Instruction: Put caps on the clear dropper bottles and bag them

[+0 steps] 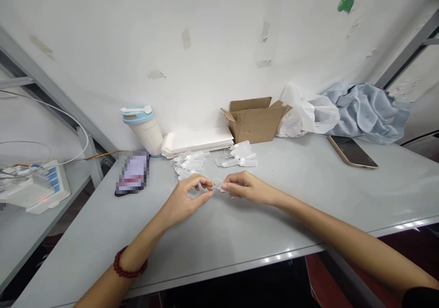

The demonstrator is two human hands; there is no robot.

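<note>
Over the grey table, my left hand [187,196] and my right hand [245,188] almost meet. A thin whitish cord loop [217,180] bridges the gap between their fingertips. The left thumb and forefinger close at one end of the loop. In a pinch, the right thumb and forefinger hold a small white piece [222,189] at the other end; the rest of it is hidden by the fingers. Just beyond lie two groups of small translucent plastic tubes with narrow tips and thin cords, the left group [192,164] and the right group [242,155].
Behind the tubes are a stack of white sheets [199,139] and an open cardboard box [255,125]. A tumbler [147,132] and a blurred-out phone-like item [133,173] stand left. Rightward are a plastic bag [305,111], blue cloth [370,111], a phone [353,151].
</note>
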